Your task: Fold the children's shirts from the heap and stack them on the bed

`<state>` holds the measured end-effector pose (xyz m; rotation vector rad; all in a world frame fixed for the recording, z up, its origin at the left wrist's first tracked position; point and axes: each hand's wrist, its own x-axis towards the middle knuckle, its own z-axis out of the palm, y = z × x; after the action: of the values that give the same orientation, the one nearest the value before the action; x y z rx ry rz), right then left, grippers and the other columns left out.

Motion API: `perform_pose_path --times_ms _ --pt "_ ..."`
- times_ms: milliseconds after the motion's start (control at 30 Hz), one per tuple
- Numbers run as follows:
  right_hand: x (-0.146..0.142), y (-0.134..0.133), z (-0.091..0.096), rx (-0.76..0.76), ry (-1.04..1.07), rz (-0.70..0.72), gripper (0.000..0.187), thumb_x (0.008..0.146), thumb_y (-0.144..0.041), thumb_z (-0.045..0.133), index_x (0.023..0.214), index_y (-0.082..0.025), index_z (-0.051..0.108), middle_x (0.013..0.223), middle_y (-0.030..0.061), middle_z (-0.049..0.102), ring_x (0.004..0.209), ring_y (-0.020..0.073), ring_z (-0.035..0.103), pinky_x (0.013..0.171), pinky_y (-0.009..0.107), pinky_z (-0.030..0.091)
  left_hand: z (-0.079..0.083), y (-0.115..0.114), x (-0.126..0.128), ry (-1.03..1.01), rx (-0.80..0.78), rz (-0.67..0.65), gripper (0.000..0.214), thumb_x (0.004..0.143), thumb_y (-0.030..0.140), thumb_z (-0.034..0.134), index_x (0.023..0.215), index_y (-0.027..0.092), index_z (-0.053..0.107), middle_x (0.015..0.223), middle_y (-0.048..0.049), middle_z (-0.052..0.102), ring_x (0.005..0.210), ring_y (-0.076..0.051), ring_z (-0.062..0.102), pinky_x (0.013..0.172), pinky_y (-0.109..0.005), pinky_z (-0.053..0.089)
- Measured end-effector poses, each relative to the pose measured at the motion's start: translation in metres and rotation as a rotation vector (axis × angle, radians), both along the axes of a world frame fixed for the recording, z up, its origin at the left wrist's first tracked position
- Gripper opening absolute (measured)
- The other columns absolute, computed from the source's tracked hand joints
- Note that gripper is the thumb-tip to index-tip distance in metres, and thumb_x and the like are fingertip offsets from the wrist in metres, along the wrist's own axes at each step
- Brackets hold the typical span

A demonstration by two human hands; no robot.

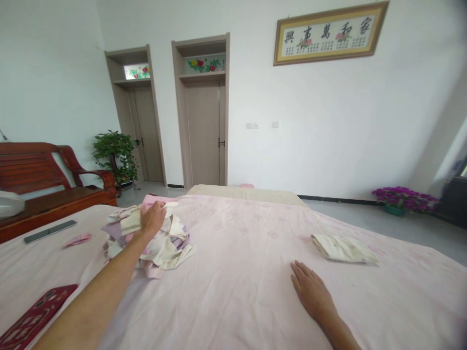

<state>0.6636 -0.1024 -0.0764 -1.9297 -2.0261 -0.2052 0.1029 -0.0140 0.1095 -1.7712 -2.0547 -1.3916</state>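
Note:
My left hand [152,218] reaches out over a loose pile of small cloths [164,245] in cream, pink and lilac on the pink bedsheet [241,272]. Its fingers are pinched on a pale cloth piece [171,205] at the top of the pile. My right hand [310,289] lies flat on the sheet with its fingers stretched out, holding nothing. A folded cream cloth [343,248] rests on the sheet just beyond and to the right of the right hand.
A red phone [34,316] lies at the near left of the bed, a grey remote [50,231] and a small pink cloth [77,239] farther left. A wooden bench [44,180] stands at the left, a potted plant [115,153] by two doors, purple flowers [401,198] at right.

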Motion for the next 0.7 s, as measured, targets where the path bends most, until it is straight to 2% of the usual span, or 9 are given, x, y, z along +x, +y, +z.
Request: perform_pose_path --times_ms 133,200,300,400,467,533,600,667,700 --pt "0.0 -0.001 0.001 -0.001 0.03 0.005 0.053 0.093 -0.04 0.032 0.136 -0.018 0.055 0.144 0.0085 0.05 0.134 0.0249 0.043 0.113 0.042 0.029 0.023 0.001 0.056 -0.128 0.073 -0.207 0.026 0.088 0.04 0.046 0.099 0.019 0.056 0.091 -0.0054 0.067 0.087 -0.022 0.062 0.078 -0.031 0.045" --pt "0.0 -0.002 0.002 -0.009 0.05 0.008 0.052 0.094 -0.039 0.032 0.135 -0.018 0.055 0.144 0.0085 0.05 0.134 0.025 0.043 0.114 0.042 0.029 0.036 -0.004 0.09 -0.247 0.111 -0.382 0.03 0.089 0.045 0.046 0.101 0.02 0.057 0.09 -0.0019 0.066 0.081 -0.017 0.062 0.072 -0.026 0.045" --pt "0.003 -0.004 0.005 -0.012 0.117 0.024 0.051 0.093 -0.038 0.034 0.134 -0.016 0.056 0.142 0.0103 0.052 0.133 0.026 0.044 0.113 0.043 0.03 0.054 -0.016 0.135 -0.68 0.143 -0.744 0.031 0.081 0.045 0.061 0.098 0.02 0.059 0.081 0.0019 0.063 0.068 -0.013 0.057 0.062 -0.022 0.043" --pt "0.009 -0.007 0.008 0.009 0.257 0.019 0.05 0.094 -0.038 0.033 0.13 -0.013 0.058 0.134 0.0133 0.058 0.126 0.0259 0.051 0.109 0.041 0.036 0.055 -0.026 0.16 -0.963 0.122 -0.919 0.029 0.076 0.039 0.067 0.095 0.018 0.061 0.08 0.0022 0.063 0.068 -0.012 0.056 0.063 -0.02 0.043" --pt "0.013 -0.009 0.009 0.047 0.377 0.015 0.049 0.094 -0.039 0.033 0.128 -0.014 0.058 0.129 0.0132 0.061 0.12 0.0242 0.055 0.107 0.039 0.039 0.038 -0.031 0.161 -1.042 0.076 -0.921 0.026 0.074 0.037 0.068 0.09 0.018 0.061 0.081 0.0019 0.064 0.071 -0.013 0.057 0.066 -0.021 0.044" --pt "0.016 -0.012 0.01 0.078 0.484 0.021 0.048 0.094 -0.04 0.033 0.127 -0.016 0.059 0.127 0.0115 0.062 0.118 0.0223 0.057 0.106 0.037 0.04 0.007 -0.035 0.151 -1.036 -0.047 -0.845 0.025 0.072 0.038 0.067 0.086 0.018 0.059 0.08 0.0022 0.063 0.07 -0.014 0.058 0.066 -0.023 0.046" --pt "0.017 -0.015 0.009 0.081 0.545 0.047 0.045 0.094 -0.04 0.036 0.124 -0.018 0.061 0.125 0.0094 0.064 0.116 0.0213 0.058 0.105 0.036 0.041 -0.032 -0.04 0.132 -0.863 -0.247 -0.712 0.026 0.072 0.041 0.063 0.084 0.018 0.058 0.08 0.0012 0.064 0.072 -0.016 0.059 0.067 -0.026 0.047" --pt "0.015 -0.017 0.009 0.067 0.564 0.09 0.042 0.092 -0.041 0.04 0.12 -0.021 0.063 0.121 0.0075 0.066 0.113 0.0211 0.059 0.102 0.035 0.043 -0.069 -0.045 0.111 -0.544 -0.443 -0.53 0.025 0.073 0.043 0.056 0.081 0.019 0.057 0.079 -0.0009 0.064 0.076 -0.021 0.062 0.069 -0.03 0.048" --pt "0.014 -0.017 0.009 0.053 0.565 0.11 0.041 0.091 -0.041 0.041 0.119 -0.022 0.064 0.12 0.0069 0.067 0.111 0.0209 0.06 0.101 0.035 0.044 -0.084 -0.047 0.101 -0.476 -0.486 -0.457 0.023 0.071 0.04 0.056 0.081 0.019 0.057 0.079 -0.0029 0.065 0.08 -0.024 0.063 0.071 -0.033 0.048"
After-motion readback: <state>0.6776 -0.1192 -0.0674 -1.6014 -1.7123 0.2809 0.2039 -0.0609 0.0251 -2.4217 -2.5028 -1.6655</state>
